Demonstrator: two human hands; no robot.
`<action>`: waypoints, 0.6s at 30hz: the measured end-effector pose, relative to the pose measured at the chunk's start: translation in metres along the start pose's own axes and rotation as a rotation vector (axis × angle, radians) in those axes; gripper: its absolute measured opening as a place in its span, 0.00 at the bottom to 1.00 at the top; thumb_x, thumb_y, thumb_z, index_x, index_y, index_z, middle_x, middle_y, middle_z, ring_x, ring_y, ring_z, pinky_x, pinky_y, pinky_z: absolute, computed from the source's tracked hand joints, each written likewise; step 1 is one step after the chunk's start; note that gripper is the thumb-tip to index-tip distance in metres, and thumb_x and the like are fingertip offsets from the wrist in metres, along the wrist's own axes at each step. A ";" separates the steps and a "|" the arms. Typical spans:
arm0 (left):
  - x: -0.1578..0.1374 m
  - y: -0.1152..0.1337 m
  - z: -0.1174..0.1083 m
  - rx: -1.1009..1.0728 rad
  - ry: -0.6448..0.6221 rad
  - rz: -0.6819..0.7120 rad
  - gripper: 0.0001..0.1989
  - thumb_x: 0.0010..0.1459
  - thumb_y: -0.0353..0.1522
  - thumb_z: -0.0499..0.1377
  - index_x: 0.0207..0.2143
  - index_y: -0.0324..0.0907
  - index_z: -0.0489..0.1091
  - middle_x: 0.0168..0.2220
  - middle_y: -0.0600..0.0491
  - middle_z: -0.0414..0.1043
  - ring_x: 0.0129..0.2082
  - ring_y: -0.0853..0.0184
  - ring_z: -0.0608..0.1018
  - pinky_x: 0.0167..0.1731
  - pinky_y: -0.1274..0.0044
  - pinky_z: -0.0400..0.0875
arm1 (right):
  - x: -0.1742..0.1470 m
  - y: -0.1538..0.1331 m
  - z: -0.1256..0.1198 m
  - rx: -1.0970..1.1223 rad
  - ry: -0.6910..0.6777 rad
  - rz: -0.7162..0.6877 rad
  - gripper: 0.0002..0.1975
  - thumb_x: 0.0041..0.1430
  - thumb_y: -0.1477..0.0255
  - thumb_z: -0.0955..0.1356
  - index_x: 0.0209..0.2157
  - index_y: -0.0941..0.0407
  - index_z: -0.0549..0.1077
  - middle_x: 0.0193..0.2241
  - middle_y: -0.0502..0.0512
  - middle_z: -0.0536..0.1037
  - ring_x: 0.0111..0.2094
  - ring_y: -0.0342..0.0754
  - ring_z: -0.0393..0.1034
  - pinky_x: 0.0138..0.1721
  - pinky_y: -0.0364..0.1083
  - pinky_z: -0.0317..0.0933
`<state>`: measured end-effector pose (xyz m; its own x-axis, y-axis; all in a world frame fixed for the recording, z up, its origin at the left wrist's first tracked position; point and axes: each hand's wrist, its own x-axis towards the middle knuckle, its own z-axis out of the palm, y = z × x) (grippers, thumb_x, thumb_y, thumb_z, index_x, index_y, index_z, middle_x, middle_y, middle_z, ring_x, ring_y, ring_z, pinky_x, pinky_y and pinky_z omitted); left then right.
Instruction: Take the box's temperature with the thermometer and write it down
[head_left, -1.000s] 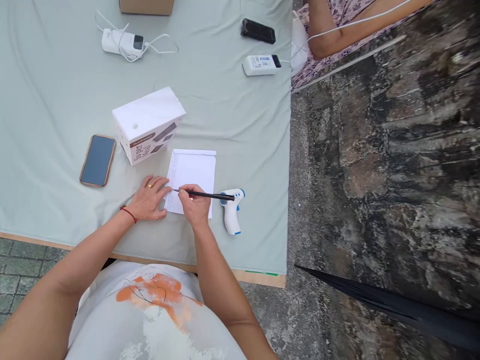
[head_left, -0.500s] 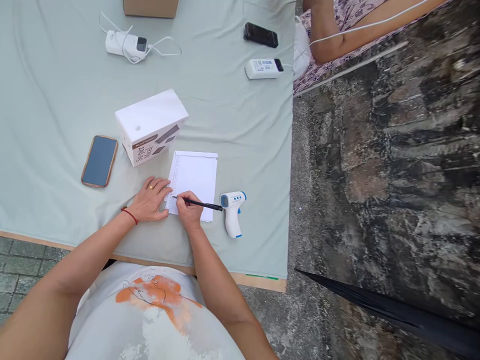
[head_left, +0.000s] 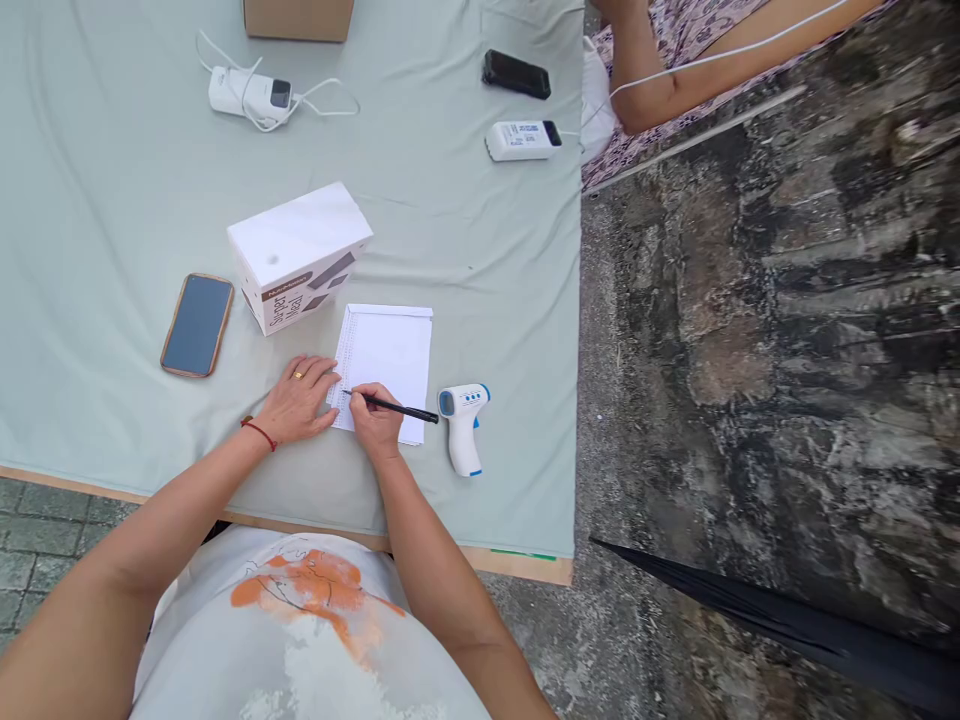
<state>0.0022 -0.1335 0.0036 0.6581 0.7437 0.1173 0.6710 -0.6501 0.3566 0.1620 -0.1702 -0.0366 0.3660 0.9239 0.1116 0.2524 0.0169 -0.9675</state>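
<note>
A white notepad [head_left: 390, 350] lies on the cloth-covered table, with small writing down its left side. My right hand [head_left: 376, 420] is closed around a black pen [head_left: 405, 409], its tip on or just over the written strip at the paper's left. Flat on the cloth, my left hand [head_left: 300, 400] has its fingers stretched out, the fingertips at the notepad's left edge. Just right of the pad lies a white and blue infrared thermometer [head_left: 463, 425]. Behind my left hand stands a white box [head_left: 300, 250] printed "Super Meal".
A smartphone [head_left: 197, 325] lies left of the box. Farther back are a white power bank with a cable [head_left: 244, 92], a black device [head_left: 516, 74], a white device [head_left: 517, 141] and a cardboard box [head_left: 298, 18]. Another person's arm [head_left: 641, 80] shows beyond the table's right edge.
The view has shifted slightly, moving the table's objects a little left and down in the picture. Both hands keep their places at the notepad, the pen still in my right hand.
</note>
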 end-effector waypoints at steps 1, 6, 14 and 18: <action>0.000 0.000 0.000 0.000 0.002 0.001 0.19 0.60 0.37 0.56 0.51 0.38 0.67 0.58 0.42 0.66 0.58 0.55 0.66 0.62 0.60 0.56 | 0.000 0.000 0.000 0.008 0.004 -0.001 0.07 0.50 0.69 0.64 0.24 0.56 0.72 0.23 0.50 0.72 0.24 0.44 0.64 0.28 0.45 0.62; 0.000 0.000 0.000 0.006 0.016 0.006 0.19 0.59 0.37 0.56 0.51 0.38 0.67 0.58 0.43 0.66 0.58 0.55 0.66 0.62 0.60 0.56 | 0.000 -0.001 0.001 0.037 0.020 0.000 0.07 0.50 0.69 0.65 0.26 0.56 0.73 0.24 0.50 0.73 0.25 0.44 0.65 0.29 0.45 0.63; 0.000 0.000 0.001 -0.004 0.012 -0.002 0.19 0.59 0.36 0.57 0.51 0.38 0.67 0.57 0.42 0.66 0.58 0.55 0.66 0.63 0.59 0.56 | 0.000 0.001 0.001 0.001 0.004 0.040 0.08 0.52 0.67 0.65 0.28 0.56 0.74 0.26 0.51 0.74 0.27 0.44 0.66 0.31 0.45 0.63; 0.000 0.000 0.001 -0.003 0.020 0.000 0.18 0.59 0.36 0.57 0.50 0.38 0.67 0.57 0.42 0.66 0.58 0.55 0.66 0.62 0.59 0.56 | -0.001 0.001 0.001 0.021 -0.003 0.043 0.08 0.53 0.68 0.66 0.29 0.56 0.74 0.27 0.51 0.74 0.28 0.44 0.66 0.32 0.46 0.64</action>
<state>0.0023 -0.1338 0.0029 0.6511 0.7466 0.1362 0.6697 -0.6497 0.3597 0.1611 -0.1704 -0.0381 0.3729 0.9253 0.0692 0.2181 -0.0150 -0.9758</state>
